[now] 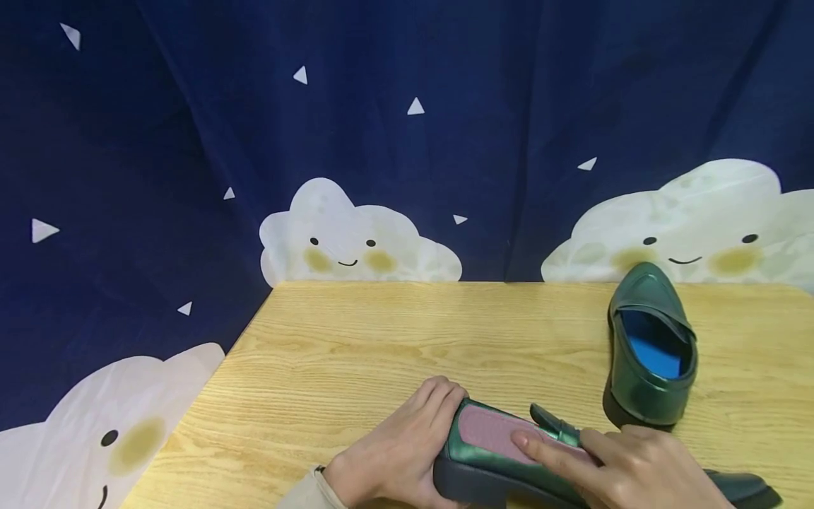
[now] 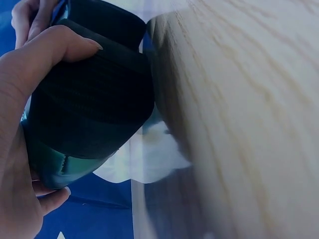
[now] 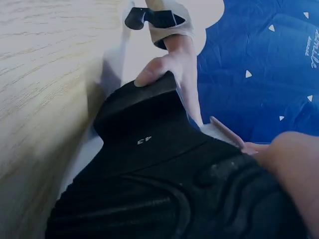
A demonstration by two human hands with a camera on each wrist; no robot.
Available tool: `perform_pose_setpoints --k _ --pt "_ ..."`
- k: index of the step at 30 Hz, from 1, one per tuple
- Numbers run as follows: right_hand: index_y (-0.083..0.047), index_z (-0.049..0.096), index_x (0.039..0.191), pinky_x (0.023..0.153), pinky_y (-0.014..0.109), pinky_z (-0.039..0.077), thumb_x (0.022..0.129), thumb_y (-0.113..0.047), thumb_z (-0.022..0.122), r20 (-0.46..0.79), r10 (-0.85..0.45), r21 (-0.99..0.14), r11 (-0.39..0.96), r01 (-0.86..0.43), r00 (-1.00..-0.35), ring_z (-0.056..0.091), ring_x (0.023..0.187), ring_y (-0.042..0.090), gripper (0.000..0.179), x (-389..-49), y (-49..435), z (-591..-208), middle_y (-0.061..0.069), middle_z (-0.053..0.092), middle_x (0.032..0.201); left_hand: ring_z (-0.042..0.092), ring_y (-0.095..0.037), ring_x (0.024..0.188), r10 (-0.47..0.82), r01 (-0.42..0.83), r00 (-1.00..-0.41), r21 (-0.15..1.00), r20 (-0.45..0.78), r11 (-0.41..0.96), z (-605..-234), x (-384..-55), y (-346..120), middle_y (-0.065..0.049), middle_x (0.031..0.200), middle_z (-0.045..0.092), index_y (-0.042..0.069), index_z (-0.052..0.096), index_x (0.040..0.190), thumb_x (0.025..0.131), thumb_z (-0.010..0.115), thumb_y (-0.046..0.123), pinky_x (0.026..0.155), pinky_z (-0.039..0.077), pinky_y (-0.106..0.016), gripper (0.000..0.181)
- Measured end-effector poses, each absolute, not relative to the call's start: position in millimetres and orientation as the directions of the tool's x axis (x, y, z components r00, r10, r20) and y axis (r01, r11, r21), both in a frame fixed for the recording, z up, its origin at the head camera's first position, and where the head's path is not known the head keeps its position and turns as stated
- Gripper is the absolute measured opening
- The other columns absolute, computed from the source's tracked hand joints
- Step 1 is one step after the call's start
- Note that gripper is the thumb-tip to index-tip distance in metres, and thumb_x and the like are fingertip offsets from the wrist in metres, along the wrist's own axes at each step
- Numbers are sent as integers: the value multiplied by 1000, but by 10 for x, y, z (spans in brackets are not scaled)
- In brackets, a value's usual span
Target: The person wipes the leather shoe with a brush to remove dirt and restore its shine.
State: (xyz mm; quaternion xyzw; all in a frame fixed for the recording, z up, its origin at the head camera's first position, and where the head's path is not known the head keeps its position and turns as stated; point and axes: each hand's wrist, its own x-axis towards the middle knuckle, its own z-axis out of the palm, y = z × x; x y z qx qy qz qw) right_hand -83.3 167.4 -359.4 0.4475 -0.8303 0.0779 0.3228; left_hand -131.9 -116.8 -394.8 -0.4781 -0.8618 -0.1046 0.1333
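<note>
A dark green loafer point(image 1: 483, 488) lies on its side in the head view, its toe to the right and its black sole towards the person. The left hand point(image 1: 407, 442) grips it round the heel, thumb on the black heel block point(image 2: 94, 89). A pink insole point(image 1: 490, 431) sits at the shoe's opening, its raised edge visible in the right wrist view. The right hand point(image 1: 636, 466) holds this insole, one straight digit flat on its top and the other fingers curled at the far side. Near those fingers the shoe's strap point(image 1: 559, 428) sticks up. "43" marks the sole point(image 3: 149, 149).
Another green loafer point(image 1: 642, 403) with a blue insole point(image 1: 649, 346) stands upright at the right, toe towards the back, just beyond the right hand. The wooden table point(image 1: 356, 339) ends at a dark blue curtain point(image 1: 356, 127) with printed clouds and triangles.
</note>
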Motion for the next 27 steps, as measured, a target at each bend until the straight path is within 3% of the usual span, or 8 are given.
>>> perform_pose_setpoints --k 2,7,10,12,19,25,27 --pt "-34 58 133 50 11 9 94 -63 39 609 -693 165 586 -793 -386 5 55 -5 52 -832 1677 -3605 -20 17 63 37 -16 115 797 853 -507 55 328 519 -3950 -1316 -1167 -3 122 41 3 36 134 63 68 72 107 30 -28 104" --pt "-34 45 144 50 13 6 102 -51 30 604 -747 255 512 -820 -279 2 55 1 48 -830 1623 -3654 -14 18 59 38 -16 116 802 858 -497 51 330 511 -3942 -1314 -1168 -3 122 41 2 35 134 62 68 73 108 30 -28 106" --pt "-34 44 145 49 13 6 102 -50 30 596 -757 262 497 -827 -267 2 55 1 48 -831 1606 -3654 -13 18 60 38 -16 115 800 856 -500 49 331 514 -3934 -1321 -1163 -4 121 42 2 36 133 62 69 71 107 31 -28 105" --pt "-34 48 142 50 12 6 101 -53 32 594 -755 247 500 -830 -278 3 55 0 48 -838 1625 -3646 -14 17 60 38 -15 113 797 852 -509 60 324 520 -3934 -1322 -1154 -2 120 41 3 36 133 61 70 70 107 31 -27 104" --pt "-38 60 130 47 13 11 101 -44 18 529 -704 144 625 -767 -474 9 53 -5 52 -854 1811 -3550 -20 16 65 38 -15 111 799 853 -506 50 326 520 -3949 -1334 -1150 -1 118 41 4 37 133 61 70 70 105 31 -26 103" --pt "-35 55 136 50 8 9 97 -57 38 549 -762 169 504 -847 -344 5 58 -7 48 -860 1741 -3583 -19 17 64 37 -15 115 800 851 -506 35 323 524 -3940 -1338 -1162 -2 121 41 4 35 135 62 67 73 106 31 -27 105" --pt "-35 55 137 51 8 9 98 -56 37 554 -766 177 491 -853 -326 5 58 -7 47 -861 1725 -3592 -19 17 64 37 -16 116 797 848 -514 49 319 527 -3937 -1338 -1166 -2 123 41 4 34 136 62 68 72 106 32 -27 106"
